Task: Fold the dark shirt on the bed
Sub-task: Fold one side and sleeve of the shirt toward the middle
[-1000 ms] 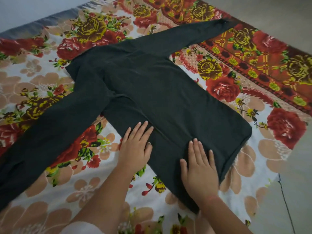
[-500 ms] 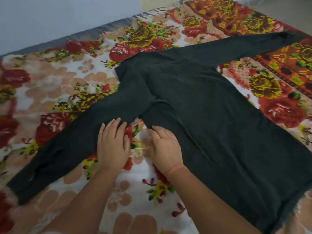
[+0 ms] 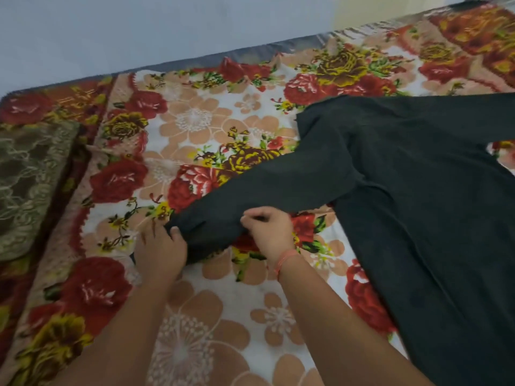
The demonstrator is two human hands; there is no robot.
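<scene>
Two grips on sleeve (image 3: 264, 185): left (image 3: 160, 252), right (image 3: 270, 232).

The shirt (image 3: 418, 207) is dark grey and long-sleeved, spread flat on the bed (image 3: 195, 121) at the right. One sleeve (image 3: 264, 176) stretches leftward, its end bunched, gripped by the left hand (image 3: 160, 249) and right hand (image 3: 267, 232).

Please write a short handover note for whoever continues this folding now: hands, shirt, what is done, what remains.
Left hand grips the cuff end of one sleeve of the dark grey long-sleeved shirt.
Right hand pinches the same sleeve further up.
Shirt lies spread flat on the red and beige flowered blanket.
Done: no fold visible.
Left: probably fold sleeves in, then body.
</scene>
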